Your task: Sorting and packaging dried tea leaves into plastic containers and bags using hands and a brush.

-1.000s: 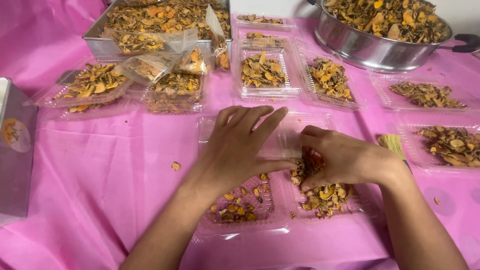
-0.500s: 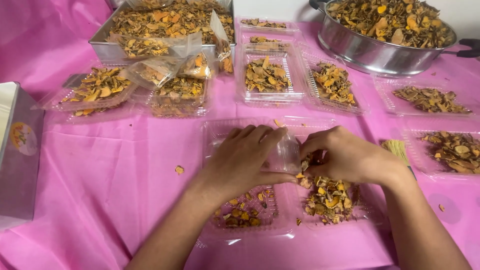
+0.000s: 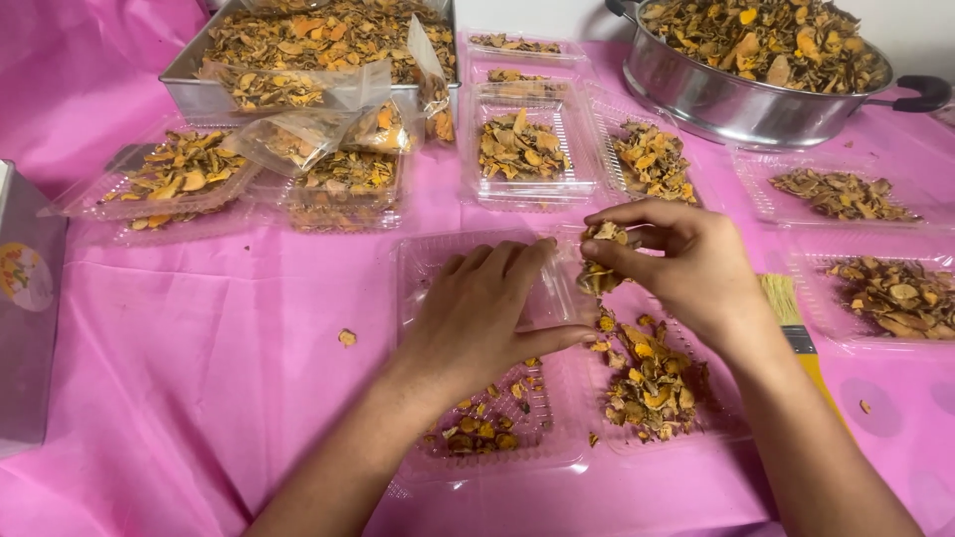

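Note:
My left hand (image 3: 487,313) lies flat on a small clear plastic bag (image 3: 557,293) over an open clear clamshell box (image 3: 418,288). My right hand (image 3: 676,264) is raised just right of the bag, pinching a clump of dried orange-brown slices (image 3: 600,259) at the bag's edge. Below it, a pile of the same dried slices (image 3: 652,383) fills the right half of the clamshell. A thinner scatter of slices (image 3: 482,423) lies in the near left half, under my left wrist.
A metal tray (image 3: 199,94) and a steel pan (image 3: 716,94) at the back hold more dried slices. Filled clear boxes (image 3: 517,149) and bags (image 3: 298,134) stand between them. A brush (image 3: 791,313) lies right of my forearm, a grey box (image 3: 25,298) at the left edge.
My right hand has lifted from the pile with a pinch of slices and moved up to the bag's edge. My left hand stayed pressed on the bag.

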